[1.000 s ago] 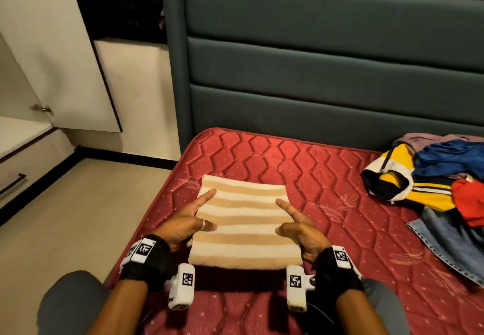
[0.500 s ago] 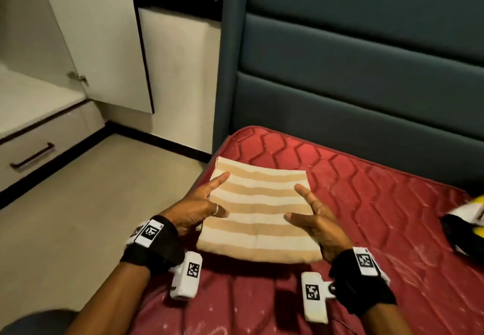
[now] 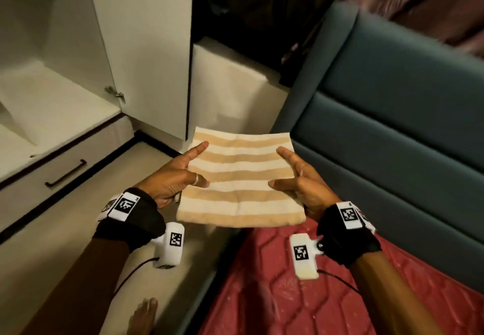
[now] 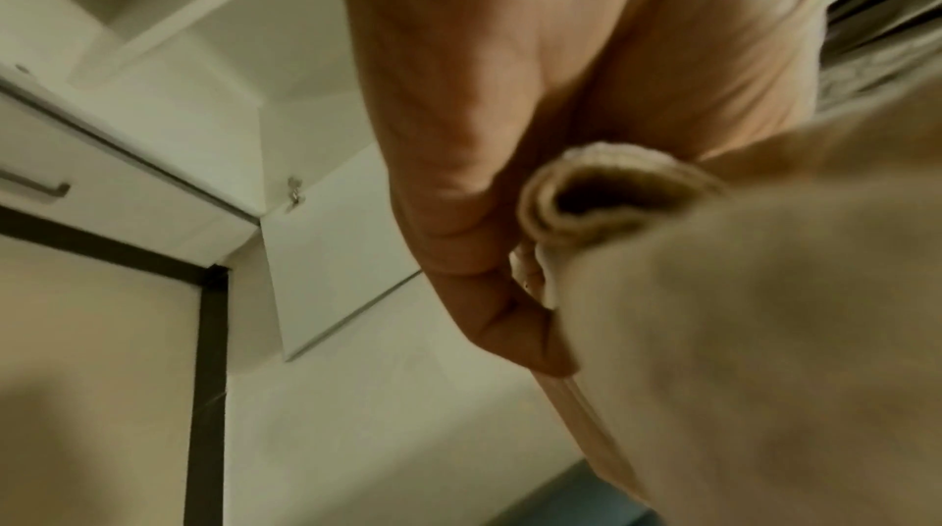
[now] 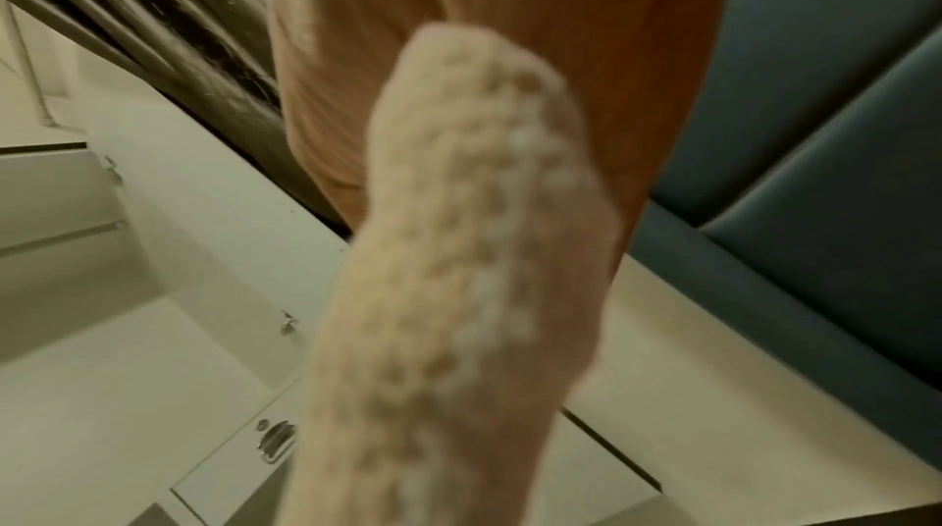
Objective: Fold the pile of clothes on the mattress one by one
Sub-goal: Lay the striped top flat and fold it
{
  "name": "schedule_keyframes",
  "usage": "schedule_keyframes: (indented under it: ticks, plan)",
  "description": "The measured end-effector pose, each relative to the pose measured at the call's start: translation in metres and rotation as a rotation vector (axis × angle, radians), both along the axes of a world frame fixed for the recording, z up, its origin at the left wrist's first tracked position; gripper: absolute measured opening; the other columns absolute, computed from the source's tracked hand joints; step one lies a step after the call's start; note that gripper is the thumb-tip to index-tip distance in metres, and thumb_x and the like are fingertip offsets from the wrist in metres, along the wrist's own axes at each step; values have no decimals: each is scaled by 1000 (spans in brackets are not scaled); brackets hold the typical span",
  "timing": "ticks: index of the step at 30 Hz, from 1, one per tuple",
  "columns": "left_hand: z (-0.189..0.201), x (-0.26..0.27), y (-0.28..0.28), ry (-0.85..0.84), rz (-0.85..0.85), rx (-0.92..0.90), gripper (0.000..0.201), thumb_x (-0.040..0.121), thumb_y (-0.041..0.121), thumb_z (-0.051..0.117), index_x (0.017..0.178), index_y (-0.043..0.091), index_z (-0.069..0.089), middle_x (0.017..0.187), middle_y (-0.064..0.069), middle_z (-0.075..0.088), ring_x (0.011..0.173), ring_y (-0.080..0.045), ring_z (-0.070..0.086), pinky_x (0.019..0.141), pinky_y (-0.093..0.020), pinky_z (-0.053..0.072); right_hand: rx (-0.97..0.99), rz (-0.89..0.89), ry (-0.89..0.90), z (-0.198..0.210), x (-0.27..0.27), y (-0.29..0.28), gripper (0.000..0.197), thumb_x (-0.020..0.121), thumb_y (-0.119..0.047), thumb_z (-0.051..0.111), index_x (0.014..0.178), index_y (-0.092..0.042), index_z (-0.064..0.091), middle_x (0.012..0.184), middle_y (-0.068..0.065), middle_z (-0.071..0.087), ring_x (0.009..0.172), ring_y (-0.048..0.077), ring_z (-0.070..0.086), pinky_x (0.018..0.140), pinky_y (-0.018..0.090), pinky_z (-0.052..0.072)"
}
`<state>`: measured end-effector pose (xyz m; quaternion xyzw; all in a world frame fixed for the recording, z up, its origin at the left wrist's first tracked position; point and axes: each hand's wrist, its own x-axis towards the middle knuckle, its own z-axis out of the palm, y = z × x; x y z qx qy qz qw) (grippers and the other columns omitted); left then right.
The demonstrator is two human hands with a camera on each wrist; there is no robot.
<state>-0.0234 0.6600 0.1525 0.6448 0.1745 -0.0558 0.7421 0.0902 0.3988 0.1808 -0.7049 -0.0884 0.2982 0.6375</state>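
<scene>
A folded cloth with tan and cream stripes [image 3: 239, 178] hangs in the air past the left corner of the red mattress [image 3: 301, 290], over the floor. My left hand [image 3: 180, 177] holds its left edge, thumb on top and fingers underneath. My right hand [image 3: 298, 180] holds the right edge the same way, index finger stretched along the top. The left wrist view shows the folded layers [image 4: 586, 196] of the cloth against my left palm [image 4: 484, 91]. In the right wrist view the cloth's thick edge [image 5: 459, 252] covers my right palm. The pile of clothes is out of view.
An open white wardrobe door [image 3: 146, 46] and a drawer with a dark handle [image 3: 65, 173] stand to the left. The teal padded headboard [image 3: 392, 125] rises on the right. Beige floor [image 3: 65, 256] lies below, with a bare foot [image 3: 142, 316] on it.
Both hands have lifted the folded cloth off the mattress and carried it left, towards the wardrobe. The view has swung left, so the clothes pile has left the frame.
</scene>
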Motion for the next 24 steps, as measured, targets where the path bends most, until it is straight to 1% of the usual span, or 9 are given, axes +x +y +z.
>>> schedule_keyframes:
  ticks: [1, 3, 6, 8, 11, 15, 19, 21, 24]
  plan:
    - [30, -5, 19, 5, 14, 6, 90, 82, -18, 61, 148, 38, 37, 127, 10, 63, 115, -13, 61, 92, -25, 52, 6, 29, -2, 30, 0, 21, 86, 82, 20, 62, 152, -22, 37, 147, -5, 51, 114, 13, 65, 79, 22, 55]
    - [81, -15, 47, 18, 60, 17, 89, 82, -17, 62, 149, 37, 38, 127, 11, 63, 118, -15, 60, 97, -29, 49, 22, 63, 10, 79, 0, 52, 86, 82, 20, 62, 152, -22, 36, 144, -5, 54, 115, 14, 65, 80, 23, 56]
    - [146, -22, 68, 51, 96, 34, 90, 80, -15, 65, 150, 37, 40, 131, 8, 63, 122, -20, 59, 107, -40, 45, 54, 105, 31, 142, 1, 77, 86, 81, 19, 63, 152, -23, 37, 138, 0, 59, 117, 20, 64, 82, 25, 57]
    - [184, -24, 72, 56, 129, 42, 90, 80, -15, 65, 149, 37, 40, 131, 7, 63, 123, -21, 59, 109, -44, 44, 81, 116, 44, 177, 4, 84, 86, 82, 18, 64, 151, -25, 39, 138, 0, 60, 116, 20, 65, 82, 26, 57]
    - [227, -22, 71, 27, 179, 36, 88, 79, -16, 65, 147, 37, 43, 131, 4, 64, 123, -23, 59, 109, -43, 44, 116, 144, 43, 216, 13, 88, 84, 83, 18, 62, 150, -26, 40, 132, 3, 63, 113, 22, 67, 80, 28, 58]
    - [258, -26, 65, -15, 254, 31, 86, 80, -17, 64, 148, 32, 43, 130, -1, 66, 120, -23, 63, 107, -44, 46, 111, 229, -4, 245, 32, 97, 80, 83, 17, 62, 148, -26, 42, 122, 6, 68, 102, 20, 71, 74, 27, 58]
    - [279, -24, 65, -53, 324, 61, 85, 82, -16, 63, 149, 32, 42, 129, 1, 67, 116, -22, 65, 97, -37, 53, 148, 334, 5, 262, 56, 113, 82, 81, 19, 61, 149, -23, 41, 123, 10, 69, 107, 25, 70, 75, 29, 58]
    - [289, -19, 68, -77, 351, 91, 86, 83, -16, 63, 150, 32, 40, 130, 2, 66, 118, -22, 64, 100, -38, 52, 150, 368, -3, 271, 68, 120, 82, 81, 17, 62, 148, -24, 40, 124, 10, 68, 108, 25, 69, 76, 30, 58]
    - [298, -13, 79, -98, 391, 94, 87, 82, -15, 64, 150, 32, 40, 131, 2, 66, 122, -23, 62, 98, -36, 52, 134, 423, -27, 282, 87, 140, 84, 79, 14, 66, 148, -26, 40, 128, 11, 65, 113, 28, 66, 83, 35, 57]
